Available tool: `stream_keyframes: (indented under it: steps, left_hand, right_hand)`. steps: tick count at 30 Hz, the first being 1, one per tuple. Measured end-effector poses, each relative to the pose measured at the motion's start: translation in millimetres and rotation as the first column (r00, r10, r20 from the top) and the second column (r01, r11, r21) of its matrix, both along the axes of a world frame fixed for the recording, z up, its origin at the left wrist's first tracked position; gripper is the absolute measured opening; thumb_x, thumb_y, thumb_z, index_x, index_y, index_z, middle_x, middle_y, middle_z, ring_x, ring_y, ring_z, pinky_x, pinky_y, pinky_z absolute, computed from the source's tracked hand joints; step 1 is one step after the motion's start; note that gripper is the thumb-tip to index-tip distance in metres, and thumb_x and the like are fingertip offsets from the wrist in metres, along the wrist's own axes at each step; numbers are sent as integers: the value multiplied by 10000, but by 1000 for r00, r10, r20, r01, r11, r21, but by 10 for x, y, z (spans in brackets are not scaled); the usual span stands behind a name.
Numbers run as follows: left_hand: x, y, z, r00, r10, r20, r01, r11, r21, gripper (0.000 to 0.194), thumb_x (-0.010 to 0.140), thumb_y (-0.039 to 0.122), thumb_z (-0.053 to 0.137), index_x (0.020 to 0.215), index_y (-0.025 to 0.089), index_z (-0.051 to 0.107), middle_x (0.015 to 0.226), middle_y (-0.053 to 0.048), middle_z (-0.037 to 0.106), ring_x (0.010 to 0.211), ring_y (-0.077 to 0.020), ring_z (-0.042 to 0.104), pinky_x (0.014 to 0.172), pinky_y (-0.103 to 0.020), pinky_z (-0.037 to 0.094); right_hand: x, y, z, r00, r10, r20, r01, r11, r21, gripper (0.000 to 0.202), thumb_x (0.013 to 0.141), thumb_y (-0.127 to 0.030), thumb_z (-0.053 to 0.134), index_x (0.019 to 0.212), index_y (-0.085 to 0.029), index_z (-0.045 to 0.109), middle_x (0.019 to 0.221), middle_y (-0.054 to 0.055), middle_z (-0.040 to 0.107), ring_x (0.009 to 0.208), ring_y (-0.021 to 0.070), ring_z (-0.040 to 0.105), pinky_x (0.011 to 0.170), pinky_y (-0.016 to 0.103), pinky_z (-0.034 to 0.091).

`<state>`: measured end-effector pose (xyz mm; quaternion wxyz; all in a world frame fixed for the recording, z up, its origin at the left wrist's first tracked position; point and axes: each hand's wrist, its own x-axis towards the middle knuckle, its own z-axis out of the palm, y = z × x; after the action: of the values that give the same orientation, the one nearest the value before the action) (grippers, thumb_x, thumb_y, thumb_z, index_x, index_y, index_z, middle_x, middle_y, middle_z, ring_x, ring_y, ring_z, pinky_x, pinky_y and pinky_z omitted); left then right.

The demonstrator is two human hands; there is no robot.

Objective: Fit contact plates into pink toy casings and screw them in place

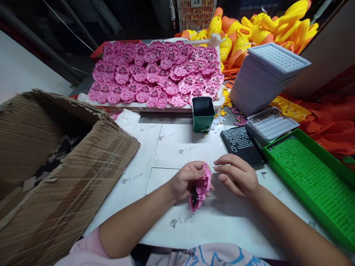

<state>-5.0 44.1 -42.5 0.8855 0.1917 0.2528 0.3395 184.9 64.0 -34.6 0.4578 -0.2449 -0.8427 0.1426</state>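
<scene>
Gripped in my left hand (188,181) is a pink scalloped plastic piece (204,186), tilted on edge, with a black part (194,197) showing on its lower left side. Just to its right is my right hand (235,175), fingers apart and slightly curled, with nothing visible in it. The fingertips are close to the pink piece but not touching it. Beyond my right hand sits a black grid tray (242,144) filled with small shiny pieces.
A white crate (149,107) of similar pink pieces stands at the back, a green cup (203,122) before it. An open cardboard box (83,181) flanks the left. On the right are a green tray (307,181), stacked white trays (257,81) and yellow-orange plastic pieces (260,29).
</scene>
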Motion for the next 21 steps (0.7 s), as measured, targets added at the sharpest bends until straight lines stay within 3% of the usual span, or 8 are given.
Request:
stream_keyframes:
  steps: [8, 15, 18, 21]
  left_hand:
    - [27, -43, 30, 1000, -22, 6, 21, 999, 25, 331, 666, 324, 796, 797, 113, 576, 641, -46, 655, 561, -173, 658, 522, -283, 567]
    - [61, -29, 49, 994, 94, 52, -95, 995, 24, 314, 732, 329, 736, 901, 82, 638, 714, -63, 661, 623, -162, 649, 618, -313, 578]
    - [75, -32, 34, 995, 89, 51, -90, 996, 9, 297, 766, 352, 707, 892, 88, 657, 721, -76, 669, 629, -196, 662, 614, -352, 574]
    - [80, -29, 24, 992, 128, 18, -129, 992, 13, 261, 732, 322, 751, 815, 86, 676, 690, -65, 666, 607, -161, 645, 624, -284, 541]
  right_hand:
    - [5, -1, -2, 1000, 16, -7, -16, 1000, -8, 136, 863, -183, 512, 961, -142, 597, 869, 125, 631, 801, 193, 604, 664, 345, 528]
    - [4, 8, 12, 1000, 14, -9, -14, 1000, -25, 152, 876, -197, 492, 967, -144, 602, 870, 123, 638, 804, 192, 614, 672, 340, 538]
    - [0, 11, 28, 1000, -1, -19, 1, 1000, -23, 151, 880, -198, 483, 954, -144, 604, 870, 126, 640, 807, 195, 615, 680, 345, 542]
    - [-2, 8, 51, 999, -18, -34, 18, 1000, -9, 164, 880, -200, 484, 973, -142, 606, 871, 127, 638, 813, 196, 619, 684, 342, 547]
